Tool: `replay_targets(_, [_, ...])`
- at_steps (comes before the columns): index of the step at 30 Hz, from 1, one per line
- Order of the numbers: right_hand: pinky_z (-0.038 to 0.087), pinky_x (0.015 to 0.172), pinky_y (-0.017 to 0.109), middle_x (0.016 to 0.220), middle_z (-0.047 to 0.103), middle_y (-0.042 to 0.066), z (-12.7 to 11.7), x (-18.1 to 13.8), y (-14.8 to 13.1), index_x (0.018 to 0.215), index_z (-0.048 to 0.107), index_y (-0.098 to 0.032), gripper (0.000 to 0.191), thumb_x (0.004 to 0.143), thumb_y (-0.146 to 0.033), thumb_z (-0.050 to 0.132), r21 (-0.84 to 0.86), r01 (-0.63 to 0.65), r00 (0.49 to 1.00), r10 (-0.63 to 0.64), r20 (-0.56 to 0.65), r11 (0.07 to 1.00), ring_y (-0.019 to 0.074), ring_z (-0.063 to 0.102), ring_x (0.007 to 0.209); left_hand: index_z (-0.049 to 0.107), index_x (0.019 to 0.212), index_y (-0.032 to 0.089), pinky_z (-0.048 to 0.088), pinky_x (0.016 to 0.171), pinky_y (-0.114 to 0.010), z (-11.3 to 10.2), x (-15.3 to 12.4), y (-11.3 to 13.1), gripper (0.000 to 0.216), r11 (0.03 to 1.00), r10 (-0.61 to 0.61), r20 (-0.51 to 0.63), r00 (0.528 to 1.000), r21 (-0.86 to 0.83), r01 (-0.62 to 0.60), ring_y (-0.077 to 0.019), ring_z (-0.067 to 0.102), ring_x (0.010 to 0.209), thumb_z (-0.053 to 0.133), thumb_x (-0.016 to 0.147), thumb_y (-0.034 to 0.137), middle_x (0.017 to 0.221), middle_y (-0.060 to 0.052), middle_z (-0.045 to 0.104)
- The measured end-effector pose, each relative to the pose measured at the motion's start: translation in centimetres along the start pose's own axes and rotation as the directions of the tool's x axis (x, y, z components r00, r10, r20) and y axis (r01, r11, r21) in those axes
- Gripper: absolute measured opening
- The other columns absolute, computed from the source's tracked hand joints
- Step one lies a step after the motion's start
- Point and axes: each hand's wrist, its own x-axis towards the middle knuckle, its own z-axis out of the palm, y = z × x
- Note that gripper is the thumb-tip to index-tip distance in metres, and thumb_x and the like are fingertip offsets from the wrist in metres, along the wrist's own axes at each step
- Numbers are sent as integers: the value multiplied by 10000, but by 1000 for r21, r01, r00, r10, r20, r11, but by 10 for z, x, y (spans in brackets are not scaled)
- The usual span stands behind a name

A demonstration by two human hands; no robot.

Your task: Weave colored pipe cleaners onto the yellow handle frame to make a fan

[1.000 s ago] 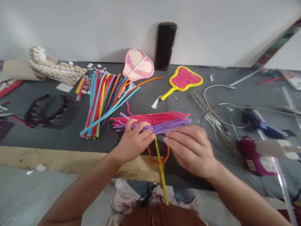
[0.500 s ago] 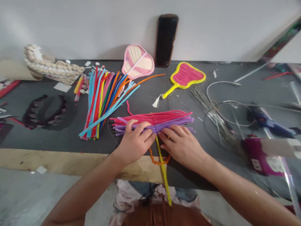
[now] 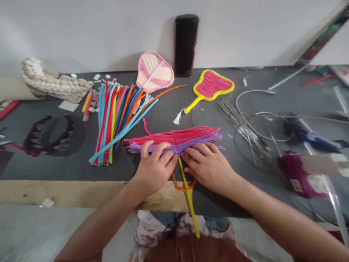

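A flat bundle of pink and purple pipe cleaners (image 3: 191,136) lies across the dark mat, pinched at its middle. My left hand (image 3: 155,167) rests on its left half with fingers spread flat over the purple strands. My right hand (image 3: 209,165) presses on the right half, fingers stretched out the same way. A twisted yellow pipe-cleaner stem (image 3: 188,196) runs from between my hands down over the table edge, and an orange loop (image 3: 178,186) curls round it.
A fan of loose coloured pipe cleaners (image 3: 117,116) lies to the left. Behind are a pink-and-cream fan (image 3: 154,72), a yellow-rimmed pink fan (image 3: 209,85) and a black phone (image 3: 185,43) against the wall. Thin wires (image 3: 240,123), a glue gun (image 3: 308,136) and a purple device (image 3: 302,178) sit right.
My right hand has come down from hovering onto the right half of the bundle and now lies flat on it. The left hand has stayed in place.
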Motion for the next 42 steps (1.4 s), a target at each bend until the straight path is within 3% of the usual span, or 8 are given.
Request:
replay_targets(16, [337, 909, 446, 1113, 687, 71, 2, 0, 2, 1134, 678, -209, 286, 910, -374, 610, 29, -14, 1000, 15, -13, 999, 257, 520, 1036, 669, 1054, 201, 232, 1055, -544, 2, 1, 0, 205, 1000, 3, 5, 1000, 5, -3, -249, 587, 1046, 503, 941, 161, 894, -40, 696])
replay_targets(22, [297, 909, 436, 988, 712, 33, -1, -2, 16, 934, 724, -235, 153, 909, -336, 611, 20, -22, 992, 24, -123, 1000, 230, 517, 957, 682, 1017, 216, 234, 1059, -543, 2, 4, 1, 211, 1000, -2, -17, 1000, 17, 2, -262, 571, 1098, 500, 935, 146, 1004, -54, 706])
replay_targets(28, [296, 923, 435, 902, 729, 19, -5, -4, 28, 796, 717, -228, 225, 935, -331, 573, 39, -48, 975, 56, -217, 998, 223, 535, 941, 679, 1021, 225, 237, 1044, -582, 3, 2, 1, 216, 1000, -17, -23, 1000, -2, 17, -299, 537, 1182, 505, 927, 138, 1134, -61, 711])
replay_targets(31, [340, 878, 417, 897, 736, 25, -11, -8, 42, 750, 701, -222, 260, 945, -310, 553, 89, -115, 948, 136, -289, 989, 211, 557, 907, 669, 1047, 238, 235, 1043, -600, 5, 0, -1, 274, 999, -17, 1, 1000, -29, 17, -298, 536, 1201, 499, 894, 87, 1188, -50, 703])
replay_targets(35, [405, 834, 392, 956, 734, 59, -17, -13, 58, 890, 711, -216, 220, 957, -271, 509, 157, -233, 865, 279, -417, 960, 221, 578, 914, 644, 1102, 247, 223, 1065, -597, 8, -4, -5, 356, 997, -12, 32, 999, -71, 15, -276, 546, 1215, 498, 852, 40, 1234, -30, 690])
replay_targets(37, [435, 881, 384, 1020, 727, 79, -16, -13, 55, 994, 706, -197, 232, 965, -254, 483, 179, -218, 854, 276, -440, 959, 223, 593, 963, 636, 1127, 243, 210, 1081, -595, 10, -5, -5, 371, 997, -4, 50, 999, -80, 8, -264, 548, 1226, 486, 857, 37, 1258, -33, 678])
replay_targets(39, [425, 989, 393, 1128, 710, 91, -11, -10, 45, 1105, 686, -174, 270, 972, -254, 465, 178, -136, 889, 200, -411, 974, 227, 595, 1070, 631, 1149, 234, 203, 1094, -589, 11, -4, -5, 377, 995, 14, 67, 998, -97, -8, -253, 556, 1226, 460, 874, 40, 1283, -40, 664])
replay_targets(42, [320, 1135, 474, 1356, 604, 104, 1, -7, 23, 1289, 598, -136, 403, 985, -355, 449, 132, 5, 965, 30, -261, 991, 268, 473, 1314, 633, 1168, 212, 183, 1114, -595, 12, -1, -3, 353, 991, 51, 77, 996, -128, -41, -247, 563, 1230, 426, 916, 77, 1283, -58, 664])
